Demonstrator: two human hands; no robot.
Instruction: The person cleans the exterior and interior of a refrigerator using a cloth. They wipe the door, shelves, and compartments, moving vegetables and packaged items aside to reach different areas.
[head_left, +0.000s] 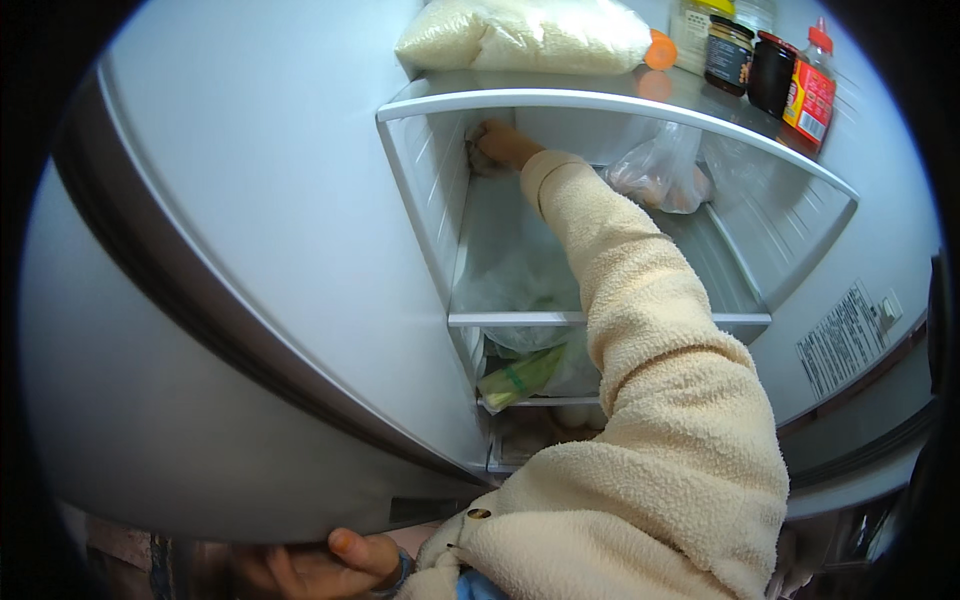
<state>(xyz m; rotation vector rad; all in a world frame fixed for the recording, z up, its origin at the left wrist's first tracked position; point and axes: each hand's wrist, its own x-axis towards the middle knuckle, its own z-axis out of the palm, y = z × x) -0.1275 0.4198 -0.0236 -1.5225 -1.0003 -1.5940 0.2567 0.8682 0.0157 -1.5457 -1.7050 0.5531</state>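
My right hand (504, 144) reaches deep into an open refrigerator and presses a crumpled greyish cloth (481, 159) against the back left corner of a compartment. The cloth is bunched under my fingers, and part of it is hidden by the hand. A cream fleece sleeve (660, 300) crosses the glass shelf (517, 247) below. Low in the view, my left hand (330, 566) is beside the lower edge of a pale, curved refrigerator panel (247, 420). Its thumb meets that edge, while the other fingers spread apart, blurred and partly in shadow.
A clear bag of rice (525, 37), jars (729, 56) and a red-capped sauce bottle (811, 90) stand on the upper shelf (600, 97). A knotted plastic bag (664, 176) sits right of my forearm. Lower down lie bagged green vegetables (521, 379).
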